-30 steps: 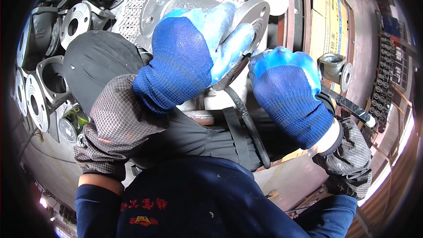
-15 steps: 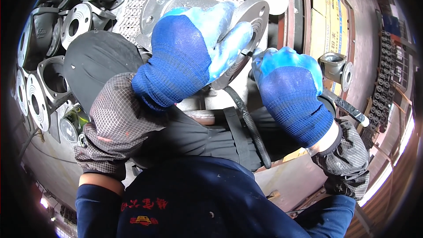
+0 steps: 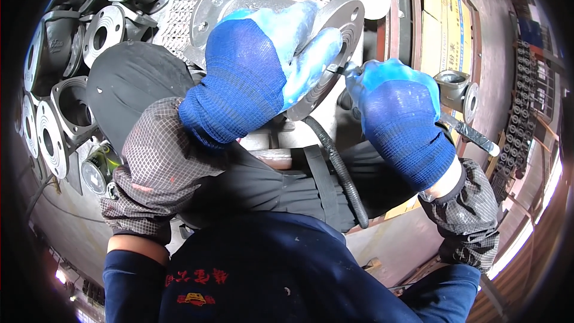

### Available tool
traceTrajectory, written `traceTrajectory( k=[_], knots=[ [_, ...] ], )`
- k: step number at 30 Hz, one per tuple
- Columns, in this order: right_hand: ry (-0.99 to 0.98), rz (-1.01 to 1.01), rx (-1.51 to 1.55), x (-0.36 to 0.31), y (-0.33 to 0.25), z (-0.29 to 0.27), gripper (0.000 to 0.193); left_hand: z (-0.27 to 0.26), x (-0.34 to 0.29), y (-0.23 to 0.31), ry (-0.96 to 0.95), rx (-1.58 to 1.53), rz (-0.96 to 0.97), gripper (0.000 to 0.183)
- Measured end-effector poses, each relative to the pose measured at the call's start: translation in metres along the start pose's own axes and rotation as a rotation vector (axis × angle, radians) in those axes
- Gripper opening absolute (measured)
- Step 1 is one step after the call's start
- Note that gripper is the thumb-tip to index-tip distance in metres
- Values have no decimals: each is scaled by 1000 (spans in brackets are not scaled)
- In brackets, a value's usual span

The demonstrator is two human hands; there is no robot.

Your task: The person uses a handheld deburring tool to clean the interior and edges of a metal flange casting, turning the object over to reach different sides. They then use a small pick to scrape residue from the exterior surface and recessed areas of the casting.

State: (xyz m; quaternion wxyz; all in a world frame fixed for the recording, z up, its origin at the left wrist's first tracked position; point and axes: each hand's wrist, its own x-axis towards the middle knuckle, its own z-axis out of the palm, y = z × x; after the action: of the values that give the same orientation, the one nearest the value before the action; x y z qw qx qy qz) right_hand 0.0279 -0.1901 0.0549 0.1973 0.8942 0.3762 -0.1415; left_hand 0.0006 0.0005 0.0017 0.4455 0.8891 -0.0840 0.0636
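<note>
A grey metal flanged casting (image 3: 342,21), axis running left-right, is clasped by the blue-gloved left hand (image 3: 257,54), its ringed face turned toward the blue-gloved right hand (image 3: 396,87), in which a long tape-wrapped tool (image 3: 472,136) is clenched, its dark tip apparently touching.
</note>
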Motion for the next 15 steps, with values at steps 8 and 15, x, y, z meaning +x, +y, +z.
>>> traceTrajectory(
  k=[8,15],
  knots=[
    [-6,-85,127,-6,10,4,36,2,2,2,4,-23,-10,31],
    [-152,-140,68,2,16,-12,26,2,-1,1,-7,14,-2,33]
  ],
)
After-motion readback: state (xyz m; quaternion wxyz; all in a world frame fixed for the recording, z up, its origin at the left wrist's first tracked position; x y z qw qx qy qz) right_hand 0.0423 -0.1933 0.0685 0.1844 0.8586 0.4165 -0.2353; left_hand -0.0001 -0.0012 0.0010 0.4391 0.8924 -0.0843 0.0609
